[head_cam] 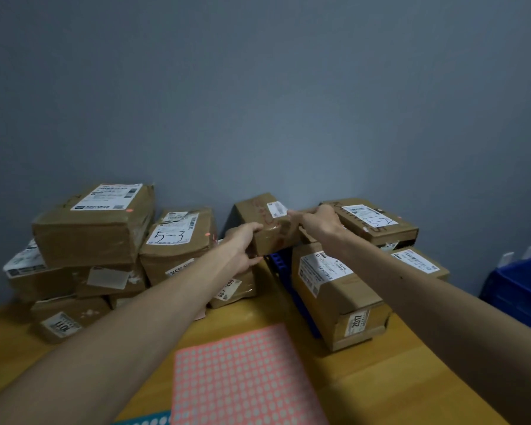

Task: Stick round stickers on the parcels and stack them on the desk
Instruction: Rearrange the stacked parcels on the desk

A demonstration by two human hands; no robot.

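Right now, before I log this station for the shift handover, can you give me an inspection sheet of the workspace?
Surface: yellowish wooden desk.
Job's things: pink sticker sheet flat at the front; held parcel between the piles; left stack of brown parcels, its two top ones each showing an orange dot; right parcels piled too.
Clutter: teal sheet just showing at the near edge.
Grippers: left hand grips the held parcel's near corner; right hand touches its top beside the white label.
Cables: nothing seen.
Surroundings: grey-blue wall behind; blue crate at far right.
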